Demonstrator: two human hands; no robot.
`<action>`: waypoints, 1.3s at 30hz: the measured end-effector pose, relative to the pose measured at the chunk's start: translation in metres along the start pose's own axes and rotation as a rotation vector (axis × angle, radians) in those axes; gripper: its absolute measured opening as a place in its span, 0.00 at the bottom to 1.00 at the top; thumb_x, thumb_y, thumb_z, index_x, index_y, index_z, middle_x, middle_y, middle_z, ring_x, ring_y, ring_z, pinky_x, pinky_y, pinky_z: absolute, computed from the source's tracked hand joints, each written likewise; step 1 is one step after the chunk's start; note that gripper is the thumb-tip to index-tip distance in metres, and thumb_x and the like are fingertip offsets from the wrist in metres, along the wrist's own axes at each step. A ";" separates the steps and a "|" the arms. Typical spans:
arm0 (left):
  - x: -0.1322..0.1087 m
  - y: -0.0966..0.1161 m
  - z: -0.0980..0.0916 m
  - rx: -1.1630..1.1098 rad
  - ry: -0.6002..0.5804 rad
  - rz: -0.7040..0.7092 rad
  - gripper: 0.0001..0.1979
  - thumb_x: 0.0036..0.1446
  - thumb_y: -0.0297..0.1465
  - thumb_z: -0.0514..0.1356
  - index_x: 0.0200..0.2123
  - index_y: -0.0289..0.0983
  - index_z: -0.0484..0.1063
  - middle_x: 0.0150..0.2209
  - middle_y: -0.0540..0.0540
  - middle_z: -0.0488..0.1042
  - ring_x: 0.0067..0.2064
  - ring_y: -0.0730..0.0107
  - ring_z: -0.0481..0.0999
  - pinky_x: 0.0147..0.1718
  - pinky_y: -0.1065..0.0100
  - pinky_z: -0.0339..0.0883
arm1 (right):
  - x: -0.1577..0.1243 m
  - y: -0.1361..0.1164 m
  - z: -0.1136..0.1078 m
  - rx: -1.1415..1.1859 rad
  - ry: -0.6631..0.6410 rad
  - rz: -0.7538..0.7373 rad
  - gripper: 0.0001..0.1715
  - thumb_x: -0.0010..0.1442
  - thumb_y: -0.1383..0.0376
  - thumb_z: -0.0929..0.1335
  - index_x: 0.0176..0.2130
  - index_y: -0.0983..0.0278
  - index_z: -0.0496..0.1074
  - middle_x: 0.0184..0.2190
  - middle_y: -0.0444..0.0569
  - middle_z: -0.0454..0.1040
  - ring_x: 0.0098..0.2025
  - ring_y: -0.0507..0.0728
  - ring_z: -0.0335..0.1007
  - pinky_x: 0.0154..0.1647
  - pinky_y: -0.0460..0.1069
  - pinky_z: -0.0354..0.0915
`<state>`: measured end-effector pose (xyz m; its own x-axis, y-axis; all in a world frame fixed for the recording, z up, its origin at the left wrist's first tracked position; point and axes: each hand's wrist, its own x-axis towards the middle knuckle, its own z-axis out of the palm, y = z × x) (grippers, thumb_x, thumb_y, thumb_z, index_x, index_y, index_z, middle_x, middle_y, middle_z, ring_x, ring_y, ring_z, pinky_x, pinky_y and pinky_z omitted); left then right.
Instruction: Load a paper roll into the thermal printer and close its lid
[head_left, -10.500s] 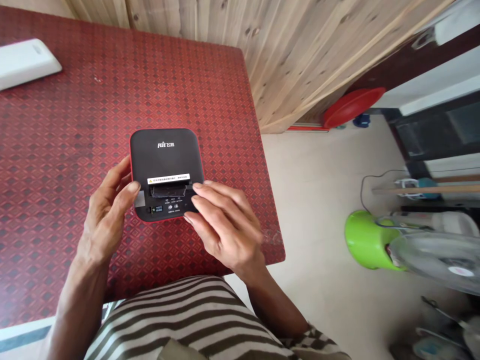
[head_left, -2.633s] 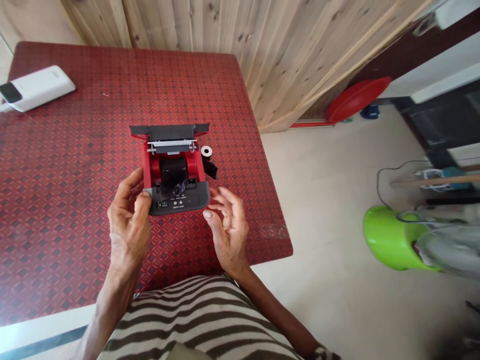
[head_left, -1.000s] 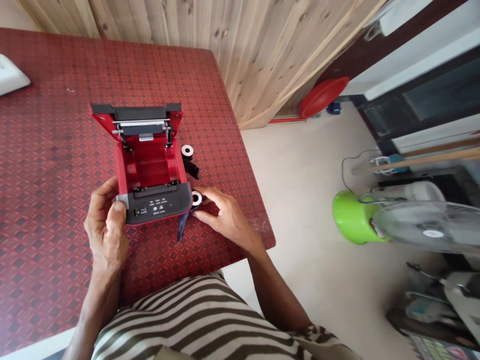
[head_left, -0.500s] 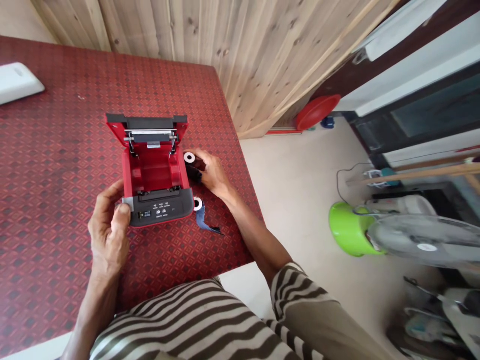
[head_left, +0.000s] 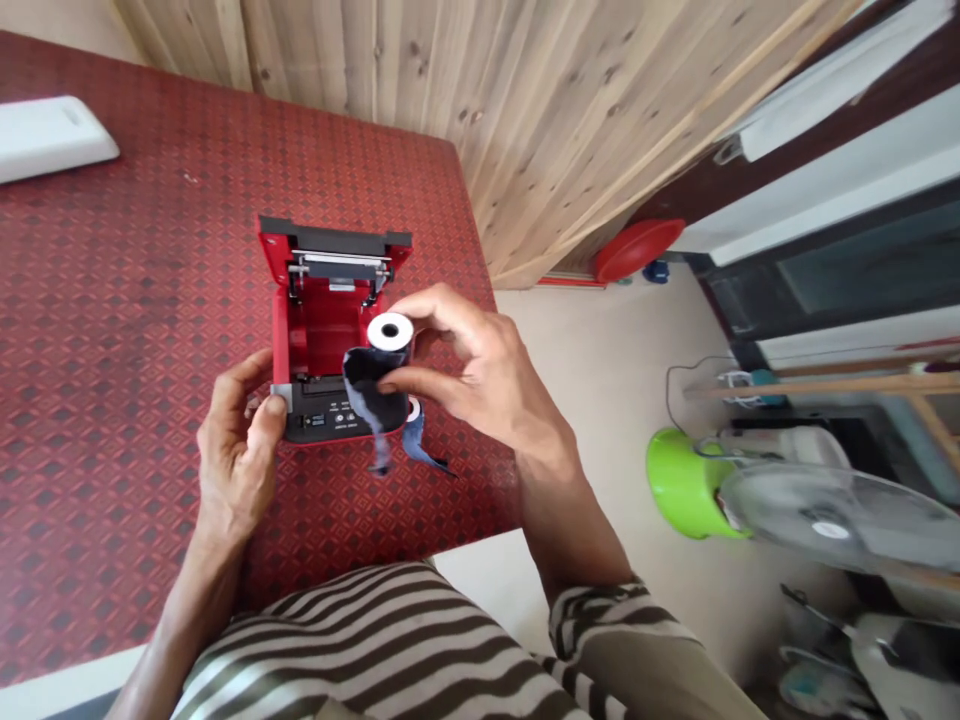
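A small red and black label printer (head_left: 330, 330) stands on the table with its lid (head_left: 337, 240) tilted up and its red bay exposed. My left hand (head_left: 240, 430) grips the printer's near left corner, thumb on top of the grey edge and fingers along the side. In my right hand (head_left: 480, 375) is a dark ribbon roll (head_left: 390, 345) with a white core end, pinched between thumb and fingers above the printer's right side. A loose strip of it hangs over the control panel. Partly hidden behind the printer's near right corner lies a second ribbon roll (head_left: 415, 415), its bluish tail on the table.
The red patterned table (head_left: 172, 270) carries a white device (head_left: 56, 138) at the far left. Wooden panelling (head_left: 420, 70) rises behind the table. On the floor to the right are a green bucket (head_left: 675, 485), a fan (head_left: 832, 515) and a red basin (head_left: 637, 248).
My right hand has lifted the ribbon roll from beside the printer to above its right front, the strip now dangling. My left hand keeps its grip on the printer. The view has shifted slightly.
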<state>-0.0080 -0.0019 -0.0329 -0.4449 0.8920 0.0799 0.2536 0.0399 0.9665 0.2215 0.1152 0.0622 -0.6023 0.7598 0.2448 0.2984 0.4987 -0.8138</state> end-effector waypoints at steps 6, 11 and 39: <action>0.000 0.001 -0.001 -0.015 -0.041 0.011 0.28 0.71 0.52 0.63 0.63 0.40 0.79 0.56 0.41 0.84 0.53 0.56 0.84 0.50 0.58 0.80 | 0.028 -0.016 0.036 -0.510 -0.192 -0.081 0.14 0.72 0.75 0.71 0.55 0.65 0.77 0.53 0.56 0.81 0.58 0.64 0.79 0.64 0.62 0.76; -0.003 0.000 -0.002 -0.063 -0.077 -0.050 0.29 0.72 0.52 0.62 0.67 0.40 0.77 0.57 0.40 0.82 0.50 0.56 0.82 0.49 0.56 0.76 | 0.046 -0.024 0.059 -0.852 -0.368 -0.001 0.19 0.75 0.79 0.60 0.51 0.70 0.78 0.48 0.62 0.83 0.55 0.67 0.80 0.59 0.62 0.74; -0.004 0.002 -0.005 -0.044 -0.078 -0.067 0.28 0.72 0.51 0.63 0.65 0.41 0.78 0.54 0.42 0.83 0.46 0.59 0.82 0.46 0.59 0.76 | 0.012 -0.014 0.037 -0.446 -0.292 -0.129 0.08 0.76 0.68 0.71 0.52 0.66 0.81 0.46 0.52 0.85 0.49 0.61 0.81 0.57 0.57 0.76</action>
<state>-0.0101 -0.0076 -0.0304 -0.3914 0.9202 -0.0029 0.1866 0.0824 0.9790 0.1831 0.1020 0.0570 -0.8161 0.5654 0.1196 0.4556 0.7568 -0.4688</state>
